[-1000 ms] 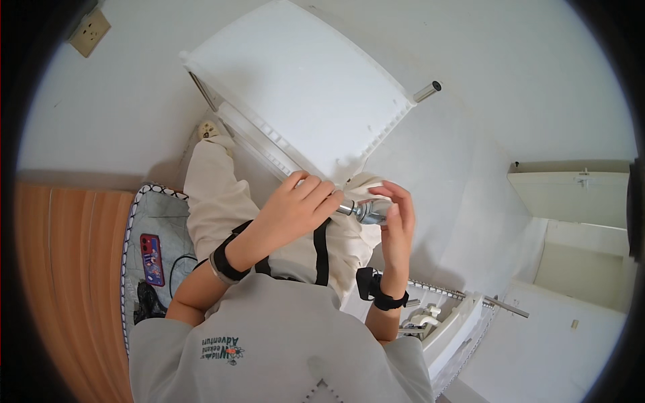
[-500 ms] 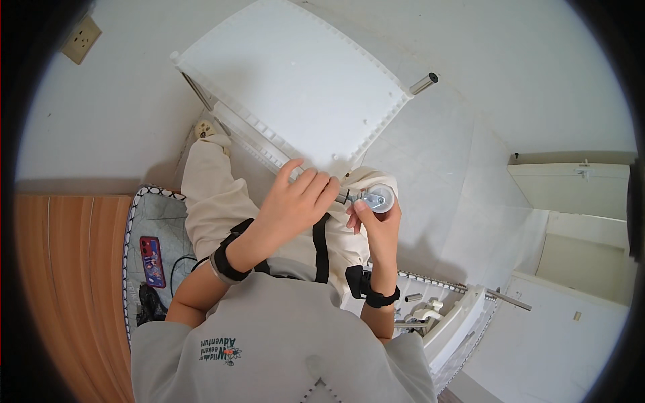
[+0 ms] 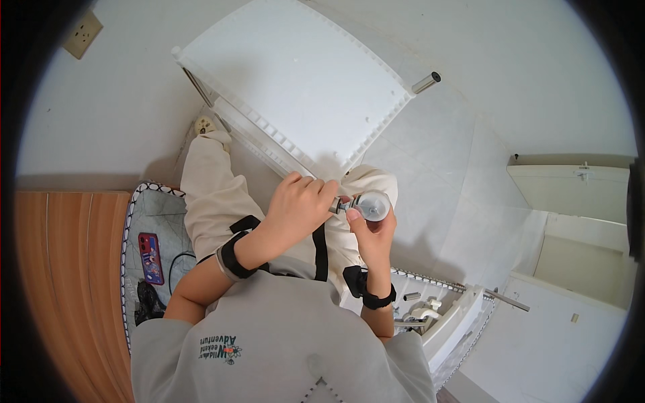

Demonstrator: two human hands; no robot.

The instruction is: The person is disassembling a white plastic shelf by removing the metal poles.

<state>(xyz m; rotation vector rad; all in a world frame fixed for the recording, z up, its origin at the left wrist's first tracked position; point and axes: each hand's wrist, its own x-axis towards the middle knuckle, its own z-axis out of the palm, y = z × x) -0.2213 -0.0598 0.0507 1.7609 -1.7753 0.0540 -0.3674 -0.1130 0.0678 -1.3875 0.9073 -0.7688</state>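
Observation:
Over my lap, my left hand [image 3: 301, 207] is closed around a short metal tube [image 3: 335, 204], most of it hidden by the fingers. My right hand [image 3: 373, 234] grips a caster wheel [image 3: 375, 205] with a clear, whitish wheel, thumb on its near side. The caster's stem points left at the tube's end; whether it sits inside the tube I cannot tell. Beyond my hands stands a white plastic shelf rack [image 3: 295, 87], its flat panel upward. A metal post [image 3: 426, 83] sticks out at its right corner.
At my right lie a white panel [image 3: 457, 326], white plastic fittings [image 3: 423, 312] and metal tubes [image 3: 512, 299]. A phone [image 3: 151, 258] and a black plastic bag [image 3: 148, 302] rest on the quilted mat [image 3: 176, 225] at my left. White cabinets [image 3: 571, 248] stand far right.
The caster has turned in my right hand, its wheel now facing up more and its metal fork less visible. My left fingers have curled in closer around the tube.

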